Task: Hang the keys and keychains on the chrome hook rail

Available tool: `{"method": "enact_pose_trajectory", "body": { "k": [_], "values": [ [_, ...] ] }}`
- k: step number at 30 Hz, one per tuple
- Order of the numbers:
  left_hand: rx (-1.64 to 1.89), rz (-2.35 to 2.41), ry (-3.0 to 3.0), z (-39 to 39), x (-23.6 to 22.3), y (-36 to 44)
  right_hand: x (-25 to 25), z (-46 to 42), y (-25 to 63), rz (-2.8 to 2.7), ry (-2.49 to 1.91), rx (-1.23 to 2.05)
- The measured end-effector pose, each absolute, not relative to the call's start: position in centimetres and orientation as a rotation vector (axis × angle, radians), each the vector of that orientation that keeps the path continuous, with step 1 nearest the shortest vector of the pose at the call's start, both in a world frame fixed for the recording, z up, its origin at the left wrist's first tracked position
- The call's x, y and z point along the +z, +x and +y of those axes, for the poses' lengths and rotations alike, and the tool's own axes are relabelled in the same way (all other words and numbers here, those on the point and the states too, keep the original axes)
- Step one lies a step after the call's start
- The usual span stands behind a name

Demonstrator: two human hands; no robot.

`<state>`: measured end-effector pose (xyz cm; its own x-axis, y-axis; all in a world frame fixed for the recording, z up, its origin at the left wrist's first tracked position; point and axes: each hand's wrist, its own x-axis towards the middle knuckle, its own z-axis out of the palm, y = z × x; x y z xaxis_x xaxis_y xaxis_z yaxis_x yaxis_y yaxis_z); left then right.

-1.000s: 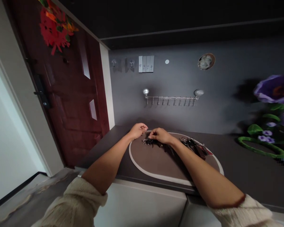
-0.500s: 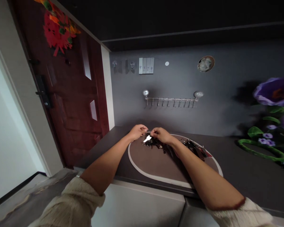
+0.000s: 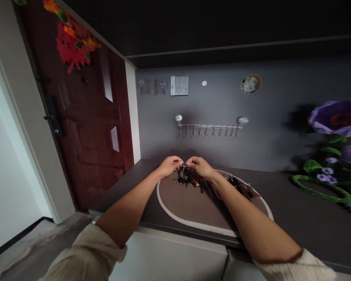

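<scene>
My left hand (image 3: 170, 165) and my right hand (image 3: 199, 166) pinch at a small metal key ring (image 3: 184, 164) between their fingertips. A silvery key (image 3: 183, 169) hangs just below the fingers. Under the hands a dark cluster of keys (image 3: 185, 180) lies on the brown oval mat (image 3: 190, 205) with its pale rim. Beyond my right forearm, a second heap of dark keys (image 3: 236, 183) with a bit of red rests on the mat. My right forearm hides part of the mat and whatever lies behind it.
A rail with several hooks (image 3: 210, 127) is fixed to the grey wall, with a switch panel (image 3: 179, 86) above it. Purple artificial flowers (image 3: 337, 119) stand at the right. A dark red door (image 3: 90, 125) is on the left, and a dark cabinet (image 3: 222, 27) overhangs the counter.
My hands have drawn together until their fingertips nearly meet. A key under the fingers flashed bright half a second ago and now hangs dimmer. The view has tilted slightly upward.
</scene>
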<state>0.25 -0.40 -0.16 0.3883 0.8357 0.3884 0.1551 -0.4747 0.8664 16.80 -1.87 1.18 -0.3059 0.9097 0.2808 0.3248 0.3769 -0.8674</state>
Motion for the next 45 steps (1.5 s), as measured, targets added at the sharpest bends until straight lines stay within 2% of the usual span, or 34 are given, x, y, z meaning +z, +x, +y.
{"method": "enact_pose_trajectory", "body": {
  "k": [16, 20, 27, 31, 38, 45],
  "values": [
    [1.318, 0.755, 1.734, -0.6, 0.7, 0.9, 2.0, -3.2, 15.9, -1.485, -0.835, 1.258],
    [1.357, 0.74, 1.694, -0.8, 0.9, 1.0, 2.2, -3.4, 15.6, -1.527, -0.877, 1.157],
    [1.458, 0.752, 1.62, -0.9, 1.2, 1.2, 3.3, -1.7, 16.1, -1.751, -1.028, 0.591],
    [1.509, 0.854, 1.532, 0.2, 0.7, 0.9, 5.2, -0.4, 16.2, -1.74, -1.085, 0.43],
    [1.528, 0.882, 1.53, 0.9, 0.3, 0.8, 8.1, 1.1, 14.3, -1.478, -1.054, 0.597],
    [1.544, 0.857, 1.714, 0.8, 0.6, 1.0, 8.8, 2.8, 12.2, -1.333, -1.027, 0.7]
  ]
}}
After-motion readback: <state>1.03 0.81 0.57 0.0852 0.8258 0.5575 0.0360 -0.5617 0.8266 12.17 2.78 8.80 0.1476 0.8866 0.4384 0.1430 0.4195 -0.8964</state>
